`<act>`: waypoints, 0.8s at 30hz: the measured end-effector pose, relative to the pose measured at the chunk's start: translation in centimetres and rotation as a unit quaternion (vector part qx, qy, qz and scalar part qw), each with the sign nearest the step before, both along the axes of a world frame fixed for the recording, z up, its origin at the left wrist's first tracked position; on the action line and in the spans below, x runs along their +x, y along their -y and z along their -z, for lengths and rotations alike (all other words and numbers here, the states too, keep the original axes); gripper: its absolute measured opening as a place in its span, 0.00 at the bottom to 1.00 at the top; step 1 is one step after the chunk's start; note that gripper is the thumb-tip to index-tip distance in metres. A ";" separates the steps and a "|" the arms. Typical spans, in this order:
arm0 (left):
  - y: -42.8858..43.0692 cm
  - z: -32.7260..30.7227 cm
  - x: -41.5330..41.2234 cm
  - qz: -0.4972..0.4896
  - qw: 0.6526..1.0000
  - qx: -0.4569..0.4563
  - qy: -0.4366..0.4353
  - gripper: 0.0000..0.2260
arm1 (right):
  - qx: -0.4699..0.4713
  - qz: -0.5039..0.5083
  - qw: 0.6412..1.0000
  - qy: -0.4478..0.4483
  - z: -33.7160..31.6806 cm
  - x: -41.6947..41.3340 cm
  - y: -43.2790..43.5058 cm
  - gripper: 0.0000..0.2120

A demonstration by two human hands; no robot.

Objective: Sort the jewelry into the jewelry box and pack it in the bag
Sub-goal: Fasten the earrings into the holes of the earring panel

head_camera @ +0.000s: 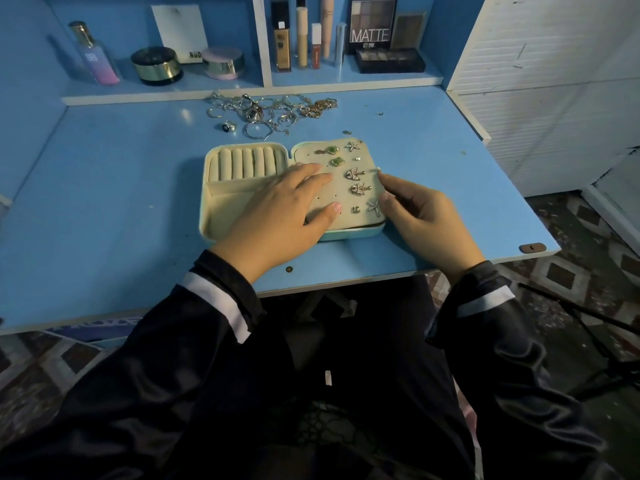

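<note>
Where the left hand (287, 206) rests, the jewelry box (221, 199) is partly hidden.

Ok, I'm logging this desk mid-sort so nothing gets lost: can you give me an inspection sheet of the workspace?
Surface: blue desk, level.
Job's things: open jewelry box mid-desk; earrings pinned on its earring panel; ring rolls bare; loose jewelry pile and a dark-stoned ring behind the box; no bag seen.
Clutter: small specks; brown tab at the front right corner.
Grips: left hand flat on the panel; right hand at the panel's right edge, hold unclear.
Cables: nothing seen on the desk; thin dark rods over the floor at right.
Surroundings: shelf with perfume bottle and MATTE palette; white slatted panel at right.
</note>
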State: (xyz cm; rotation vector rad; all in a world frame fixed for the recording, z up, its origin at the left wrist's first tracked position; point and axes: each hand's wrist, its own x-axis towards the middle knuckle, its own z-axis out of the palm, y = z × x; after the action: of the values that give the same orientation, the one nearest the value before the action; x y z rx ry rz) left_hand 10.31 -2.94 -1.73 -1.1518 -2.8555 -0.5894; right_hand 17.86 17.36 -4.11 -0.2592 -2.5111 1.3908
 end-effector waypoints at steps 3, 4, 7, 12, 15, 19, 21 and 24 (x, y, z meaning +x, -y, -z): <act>-0.1 0.1 -0.1 0.005 0.999 -0.024 -0.021 0.24 | 0.047 0.005 0.999 -0.011 -0.1 0.1 0.3 0.16; -0.1 0.1 -0.2 0.004 0.999 -0.034 -0.023 0.25 | 0.062 0.006 0.998 -0.016 -0.1 0.2 0.3 0.16; -0.2 -0.5 -0.8 0.007 0.997 -0.079 -0.023 0.26 | 0.108 -0.002 0.994 -0.035 -0.2 0.0 0.0 0.15; -0.4 -3.2 -3.7 0.050 0.987 -0.151 -0.002 0.22 | 0.148 -0.015 0.988 -0.032 -0.8 -1.3 -1.6 0.10; -0.8 -4.6 -6.6 0.070 0.985 -0.156 0.027 0.19 | 0.134 -0.014 0.990 -0.033 -1.5 -2.9 -2.6 0.07; -1.7 -4.4 -10.6 0.076 0.989 -0.115 0.056 0.16 | 0.128 -0.005 0.991 -0.024 -2.2 -5.8 -3.8 0.06; -2.4 -3.9 -12.3 0.077 0.993 -0.056 0.074 0.13 | 0.148 0.004 0.989 -0.015 -2.2 -7.7 -4.6 0.06; -3.8 -3.2 -14.5 0.069 0.994 -0.015 0.089 0.10 | 0.175 0.019 0.984 -0.003 -2.0 -10.6 -5.8 0.06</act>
State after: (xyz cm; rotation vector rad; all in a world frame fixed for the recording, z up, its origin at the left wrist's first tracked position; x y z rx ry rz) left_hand -4.16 0.86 1.42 -1.3774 -2.9574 -0.6905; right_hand 7.28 23.14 -2.11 -0.2278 -2.6711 0.9100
